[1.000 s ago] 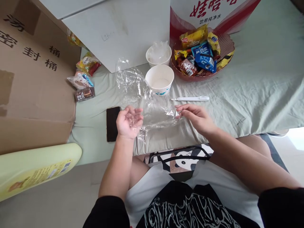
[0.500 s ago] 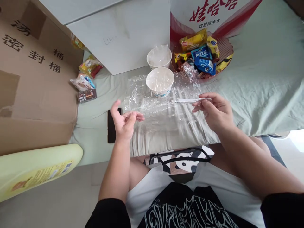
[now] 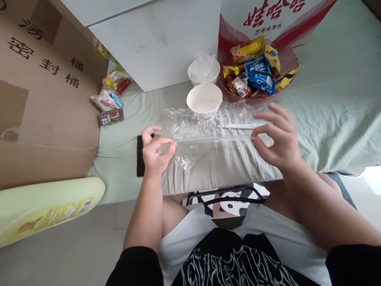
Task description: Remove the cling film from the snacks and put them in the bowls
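Note:
A sheet of clear plastic film is spread over the cloth, its near edge drawn out in a line between my two hands. My left hand pinches this edge at its left end, thumb against forefinger. At the opposite end my right hand does the same, its other fingers raised and slightly blurred. Just beyond the edge lies a slim white pen-like tool, out of both hands. A white paper bowl stands upright at the film's far side. Behind it, a second bowl holds crumpled clear plastic.
A red-brown tray of wrapped snacks stands at the back right before a red and white carton. A white box rises behind the bowls. Left are a phone, snack packs, a brown carton and a pale green container.
My right hand has let go of the white tool, which now lies on the film. Both hands have closed on the film's near edge and lifted it taut.

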A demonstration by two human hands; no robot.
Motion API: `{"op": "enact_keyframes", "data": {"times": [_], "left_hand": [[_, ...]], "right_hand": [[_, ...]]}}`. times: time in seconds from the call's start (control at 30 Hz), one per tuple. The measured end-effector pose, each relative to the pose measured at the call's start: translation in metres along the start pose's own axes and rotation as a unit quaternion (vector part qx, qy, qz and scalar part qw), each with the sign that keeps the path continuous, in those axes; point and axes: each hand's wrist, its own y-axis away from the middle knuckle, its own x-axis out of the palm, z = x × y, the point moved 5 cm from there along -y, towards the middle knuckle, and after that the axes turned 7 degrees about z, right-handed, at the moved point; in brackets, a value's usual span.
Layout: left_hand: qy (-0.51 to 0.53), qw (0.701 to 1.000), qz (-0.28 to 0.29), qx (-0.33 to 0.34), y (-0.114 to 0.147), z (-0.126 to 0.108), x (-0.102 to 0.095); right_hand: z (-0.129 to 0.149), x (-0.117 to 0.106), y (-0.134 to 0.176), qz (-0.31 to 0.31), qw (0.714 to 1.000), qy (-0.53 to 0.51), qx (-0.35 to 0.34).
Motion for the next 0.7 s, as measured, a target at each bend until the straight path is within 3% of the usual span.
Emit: {"op": "enact_keyframes", "data": {"times": [0.07, 0.13, 0.2, 0.4, 0.53, 0.6, 0.7], "left_hand": [[0.059, 0.998, 0.015, -0.026, 0.001, 0.000, 0.000], [0.125, 0.989, 0.035, -0.066, 0.003, 0.001, 0.002], [0.184, 0.976, 0.057, -0.100, 0.005, 0.001, 0.007], [0.286, 0.946, 0.095, -0.119, 0.002, 0.001, 0.019], [0.333, 0.902, 0.152, -0.230, 0.005, 0.009, 0.032], [0.345, 0.876, 0.208, -0.266, 0.008, 0.007, 0.041], [0.347, 0.834, 0.302, -0.304, 0.015, 0.002, 0.058]], "right_hand": [[-0.001, 0.001, 0.003, 0.099, 0.984, -0.145, 0.035], [-0.006, 0.001, 0.011, 0.190, 0.933, -0.289, 0.099], [-0.013, -0.002, 0.019, 0.228, 0.885, -0.378, 0.145], [-0.035, -0.004, 0.011, 0.114, 0.873, -0.411, 0.236], [-0.034, 0.013, -0.007, 0.040, 0.844, -0.484, 0.229], [-0.034, 0.024, -0.013, 0.062, 0.848, -0.485, 0.204], [-0.028, 0.048, -0.010, 0.184, 0.851, -0.461, 0.173]]}}
